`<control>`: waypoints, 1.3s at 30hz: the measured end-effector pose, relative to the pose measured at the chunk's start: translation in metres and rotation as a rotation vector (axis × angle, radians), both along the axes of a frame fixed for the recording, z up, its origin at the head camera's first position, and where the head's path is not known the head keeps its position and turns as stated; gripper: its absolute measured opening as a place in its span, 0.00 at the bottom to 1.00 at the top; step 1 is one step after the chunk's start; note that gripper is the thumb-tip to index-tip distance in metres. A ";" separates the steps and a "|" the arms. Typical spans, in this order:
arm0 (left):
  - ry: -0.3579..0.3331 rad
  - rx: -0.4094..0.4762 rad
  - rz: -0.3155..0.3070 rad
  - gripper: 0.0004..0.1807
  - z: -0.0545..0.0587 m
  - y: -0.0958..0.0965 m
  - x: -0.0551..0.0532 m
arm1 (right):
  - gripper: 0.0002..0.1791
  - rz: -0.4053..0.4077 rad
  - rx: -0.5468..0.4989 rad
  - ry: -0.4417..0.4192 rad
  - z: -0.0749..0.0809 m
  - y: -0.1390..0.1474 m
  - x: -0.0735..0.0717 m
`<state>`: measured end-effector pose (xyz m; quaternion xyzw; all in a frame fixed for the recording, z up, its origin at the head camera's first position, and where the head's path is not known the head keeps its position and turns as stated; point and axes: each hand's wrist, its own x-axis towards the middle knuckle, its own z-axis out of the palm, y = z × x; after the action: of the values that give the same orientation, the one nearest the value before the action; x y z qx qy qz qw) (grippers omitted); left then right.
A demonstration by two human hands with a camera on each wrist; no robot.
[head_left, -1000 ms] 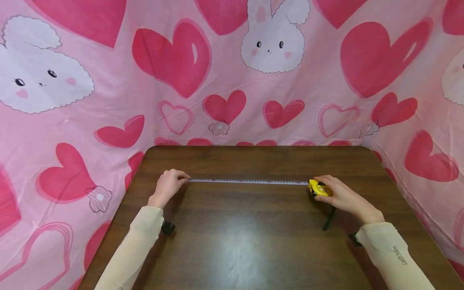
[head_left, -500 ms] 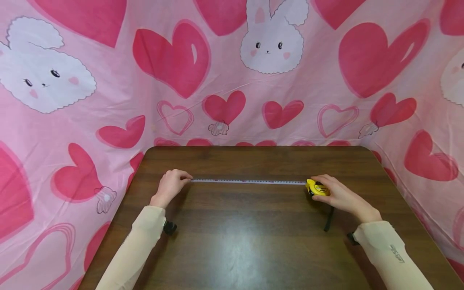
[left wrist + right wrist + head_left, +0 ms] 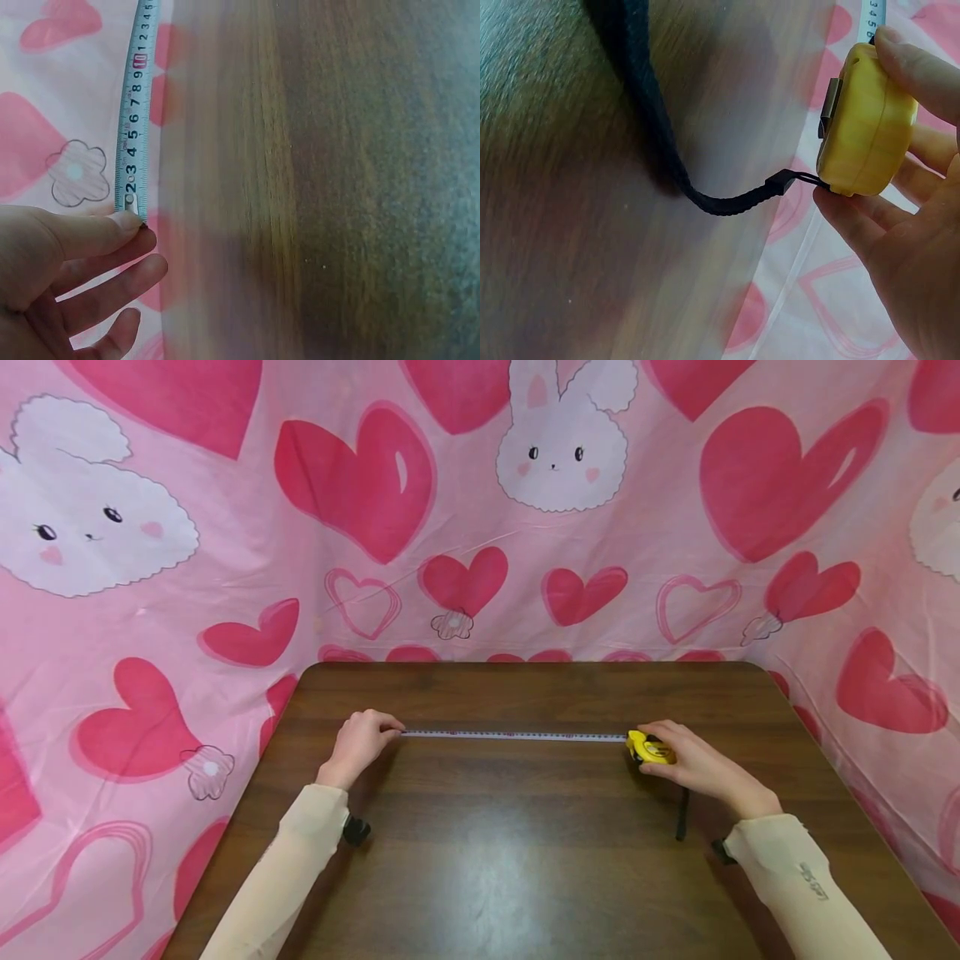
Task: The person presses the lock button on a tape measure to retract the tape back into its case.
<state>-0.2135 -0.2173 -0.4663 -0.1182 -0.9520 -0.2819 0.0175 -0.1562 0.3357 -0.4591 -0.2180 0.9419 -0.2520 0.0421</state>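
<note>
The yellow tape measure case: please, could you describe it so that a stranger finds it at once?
Find the brown table in the head view, then the person's right hand. It grips the yellow case at the right end of the pale blade. Unlike that flat blade and the black strap, the case is thick, rounded and yellow.

Brown wood-grain table point(image 3: 480, 810) with 2 rounded far corners
</note>
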 end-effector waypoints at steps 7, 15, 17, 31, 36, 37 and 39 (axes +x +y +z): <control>-0.017 -0.011 -0.002 0.07 0.000 0.004 0.000 | 0.37 0.006 0.007 -0.013 0.000 -0.004 -0.001; -0.031 0.006 -0.008 0.08 0.000 0.008 0.000 | 0.37 0.018 0.018 0.000 0.001 -0.008 -0.006; -0.031 0.010 -0.009 0.08 0.000 0.010 0.000 | 0.37 0.021 0.020 0.006 0.000 -0.009 -0.007; -0.047 0.029 -0.016 0.09 0.000 0.015 -0.001 | 0.37 0.027 0.020 0.015 -0.001 -0.019 -0.009; -0.049 0.028 -0.022 0.09 0.001 0.019 -0.002 | 0.37 0.030 0.023 0.024 -0.003 -0.021 -0.011; -0.047 0.026 -0.023 0.09 0.002 0.020 -0.002 | 0.37 0.031 0.026 0.024 -0.004 -0.022 -0.011; -0.047 0.024 -0.023 0.09 0.002 0.021 -0.002 | 0.37 0.031 0.028 0.016 -0.004 -0.023 -0.012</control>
<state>-0.2156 -0.1963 -0.4643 -0.1224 -0.9472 -0.2964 -0.0067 -0.1677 0.3130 -0.4631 -0.2339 0.9422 -0.2361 0.0417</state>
